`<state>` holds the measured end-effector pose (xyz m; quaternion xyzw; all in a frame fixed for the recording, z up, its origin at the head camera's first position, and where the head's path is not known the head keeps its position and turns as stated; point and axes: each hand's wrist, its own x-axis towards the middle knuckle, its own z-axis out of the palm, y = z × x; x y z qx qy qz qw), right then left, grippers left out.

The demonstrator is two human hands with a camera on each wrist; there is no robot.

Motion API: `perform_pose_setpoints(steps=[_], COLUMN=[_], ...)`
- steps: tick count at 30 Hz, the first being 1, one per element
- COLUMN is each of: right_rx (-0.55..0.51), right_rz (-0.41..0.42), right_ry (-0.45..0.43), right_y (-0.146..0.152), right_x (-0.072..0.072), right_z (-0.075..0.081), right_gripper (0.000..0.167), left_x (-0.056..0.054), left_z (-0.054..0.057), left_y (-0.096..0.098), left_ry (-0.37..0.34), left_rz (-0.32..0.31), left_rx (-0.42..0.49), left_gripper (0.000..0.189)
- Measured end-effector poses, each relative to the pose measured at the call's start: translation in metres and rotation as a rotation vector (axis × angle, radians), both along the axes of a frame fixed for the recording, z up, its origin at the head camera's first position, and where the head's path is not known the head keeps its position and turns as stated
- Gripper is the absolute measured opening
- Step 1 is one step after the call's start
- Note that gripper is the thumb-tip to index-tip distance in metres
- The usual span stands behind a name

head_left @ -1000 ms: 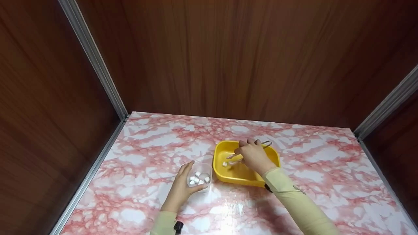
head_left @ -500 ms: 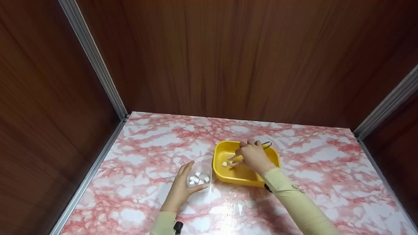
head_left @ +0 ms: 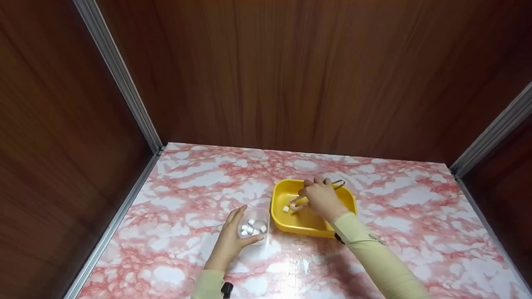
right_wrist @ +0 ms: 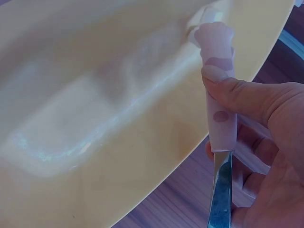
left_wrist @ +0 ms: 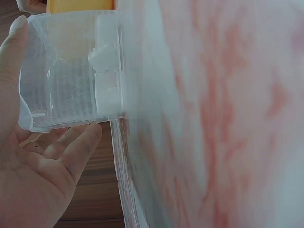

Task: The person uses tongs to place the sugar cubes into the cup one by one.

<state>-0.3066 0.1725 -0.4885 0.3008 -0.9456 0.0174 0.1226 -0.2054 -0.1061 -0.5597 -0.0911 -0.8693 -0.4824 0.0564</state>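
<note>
My right hand (head_left: 323, 200) pinches a pair of small tongs (right_wrist: 221, 114) with pale pink paw-like tips and a metal bow. The tips reach down into a yellow basin (head_left: 276, 220), close together around a white cube (head_left: 292, 205). Just left of them another white cube (head_left: 286, 209) lies on the basin floor. My left hand (head_left: 230, 236) holds a clear plastic container (left_wrist: 71, 71) beside the basin, thumb on one side and fingers round the other. Several white cubes (left_wrist: 108, 90) lie at the bottom of that container, which stands on the tabletop.
The tabletop (head_left: 187, 199) has a red and white marbled cover. Dark wood-grain panels (head_left: 291, 83) enclose it at the back and both sides, with metal rails (head_left: 124, 79) in the corners. The container stands close to the basin's left wall.
The tong tips have drawn together around a white cube in the basin. My left hand and the clear container have stayed in place.
</note>
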Motion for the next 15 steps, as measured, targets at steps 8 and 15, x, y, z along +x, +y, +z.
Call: perform_pose_setpoints(steps=[8, 15], right_rx=[0.026, 0.037], right_rz=[-0.027, -0.027], right_ry=[-0.031, -0.026], right_y=[-0.0028, -0.0023], right_x=[-0.0015, -0.0003], right_z=[-0.0023, -0.0045], right_gripper=[0.028, 0.029], left_x=[0.0003, 0.0011], left_z=[0.0, 0.0001], left_y=[-0.0005, -0.0008], left_ry=[0.004, 0.007], left_rz=[0.0, 0.002], left_rx=[0.005, 0.02], left_gripper=[0.1, 0.099])
